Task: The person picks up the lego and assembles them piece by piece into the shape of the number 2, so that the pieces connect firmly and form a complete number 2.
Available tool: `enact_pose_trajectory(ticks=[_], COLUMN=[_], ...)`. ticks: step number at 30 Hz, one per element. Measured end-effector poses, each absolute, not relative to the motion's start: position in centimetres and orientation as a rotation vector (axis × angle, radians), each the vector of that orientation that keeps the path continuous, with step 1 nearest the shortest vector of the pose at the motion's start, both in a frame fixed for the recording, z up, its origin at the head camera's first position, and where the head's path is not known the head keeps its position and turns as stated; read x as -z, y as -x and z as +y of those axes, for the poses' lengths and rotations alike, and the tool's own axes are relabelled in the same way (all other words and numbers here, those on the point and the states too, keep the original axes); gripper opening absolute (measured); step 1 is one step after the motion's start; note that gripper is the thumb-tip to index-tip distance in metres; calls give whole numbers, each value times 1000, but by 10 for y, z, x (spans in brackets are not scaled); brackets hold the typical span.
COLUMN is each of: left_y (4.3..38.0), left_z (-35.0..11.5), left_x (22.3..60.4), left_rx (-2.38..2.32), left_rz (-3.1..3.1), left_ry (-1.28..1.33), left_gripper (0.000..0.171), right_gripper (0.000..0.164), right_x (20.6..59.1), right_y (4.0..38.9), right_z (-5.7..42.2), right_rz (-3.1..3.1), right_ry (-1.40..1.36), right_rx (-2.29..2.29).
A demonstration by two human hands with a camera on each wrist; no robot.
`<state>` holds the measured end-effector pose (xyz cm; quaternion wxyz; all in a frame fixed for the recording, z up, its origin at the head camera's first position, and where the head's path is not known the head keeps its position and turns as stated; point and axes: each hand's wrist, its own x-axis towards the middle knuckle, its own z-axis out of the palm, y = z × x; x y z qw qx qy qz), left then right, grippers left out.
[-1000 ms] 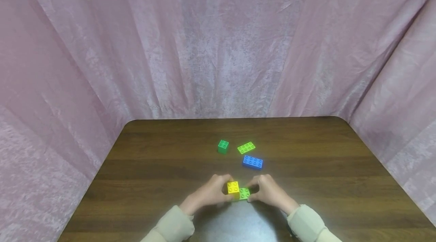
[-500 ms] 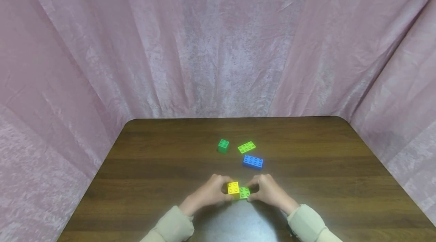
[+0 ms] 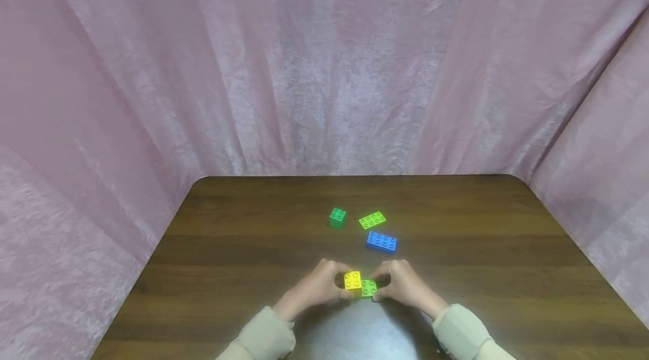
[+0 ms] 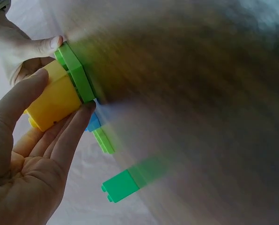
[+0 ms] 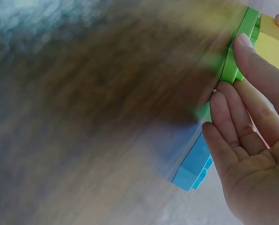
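My left hand (image 3: 320, 285) grips a yellow toy brick (image 3: 352, 282) between thumb and fingers. This square brick stands over the left half of a light green toy brick (image 3: 369, 288), whose studs show to its right. With thumb and fingers my right hand (image 3: 404, 285) pinches the right end of the light green brick. Low and flat, the green piece (image 4: 81, 75) appears under the yellow one (image 4: 57, 101) in the left wrist view. Studs show along the seam there, so whether the two are fully pressed together I cannot tell.
Beyond the hands lie a blue brick (image 3: 382, 241), a thin lime green brick (image 3: 372, 220) and a square dark green brick (image 3: 337, 218). All rest on the brown wooden table (image 3: 228, 236). Pink curtains (image 3: 304, 67) hang behind and beside it.
The whole head view has shifted slightly, with everything a little farther right in it. Both hands keep their holds on the yellow and light green bricks, with little visible movement.
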<state>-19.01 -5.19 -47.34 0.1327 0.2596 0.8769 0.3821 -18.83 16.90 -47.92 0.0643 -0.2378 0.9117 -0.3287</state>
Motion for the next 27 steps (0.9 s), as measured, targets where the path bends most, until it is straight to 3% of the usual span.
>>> enact_pose_trajectory(ticks=[12, 27], left_y=[193, 188], left_z=[-53, -48], left_x=[474, 476], left_rx=[-1102, -1137], left_rz=[2551, 2558], left_ry=[-814, -684], left_gripper=[30, 27], right_gripper=[33, 35], right_x=[480, 481], right_y=[188, 192], right_z=[167, 169], right_rz=[2747, 2706], right_ry=[675, 667], right_rx=[1004, 1028])
